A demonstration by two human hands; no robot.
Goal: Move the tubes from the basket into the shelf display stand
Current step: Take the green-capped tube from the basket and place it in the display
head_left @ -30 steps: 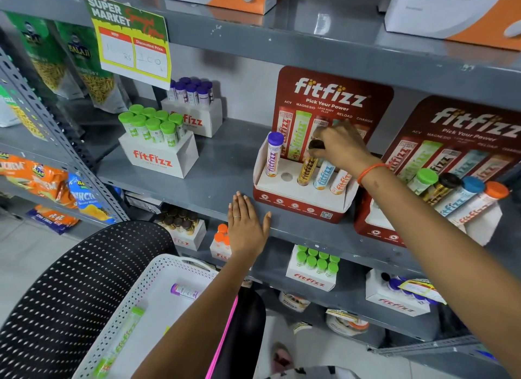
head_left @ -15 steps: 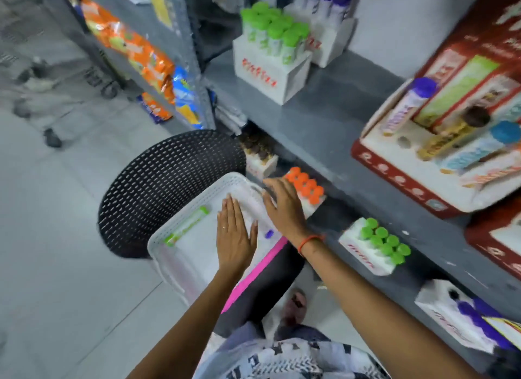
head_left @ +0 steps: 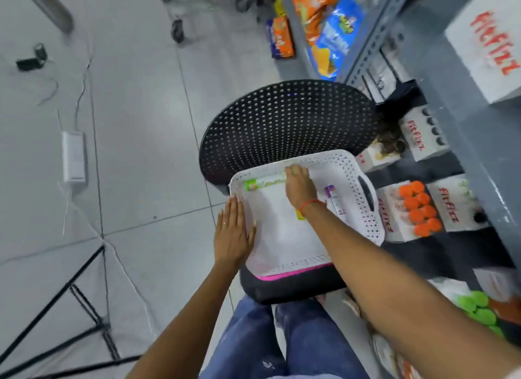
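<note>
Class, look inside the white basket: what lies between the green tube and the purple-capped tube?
In the head view, the right hand lies between the green tube and the purple-capped tube, its fingers on the green tube's end.

Right hand (head_left: pixel 299 186) covering one end of the green tube (head_left: pixel 263 183), fingertip grip unclear, yellow-green item (head_left: pixel 299 215) mostly hidden under the wrist, purple-capped tube (head_left: pixel 334 199) label blurred, green-capped tubes (head_left: pixel 479 312) smeared at right edge, white box (head_left: pixel 492 41) cropped.
</note>
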